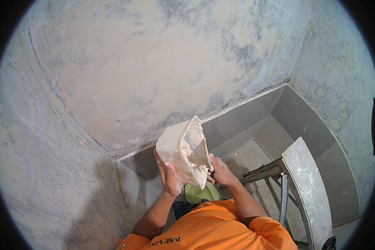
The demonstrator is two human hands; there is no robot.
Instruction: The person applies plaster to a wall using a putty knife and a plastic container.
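Note:
A pale, square-sided tub [171, 139] is tilted in front of my chest, its mouth facing right. Creamy plaster [191, 152] coats its inside and clings thickly along the rim. My left hand [170, 178] cups the tub from its lower left side, fingers pressed to the wall. At the lower right edge of the mouth, my right hand [222, 171] is closed around what looks like a putty knife. Its greyish blade [204, 153] lies inside the tub's opening; my fingers hide most of the handle. White smears mark both hands.
A trestle platform [308, 187] with a plaster-stained top stands on my right. A yellow-green object [202, 193] sits below the tub. Ahead is a wall [141, 71] patched with plaster, above grey tiles [241, 110]; another wall [41, 166] closes in on the left.

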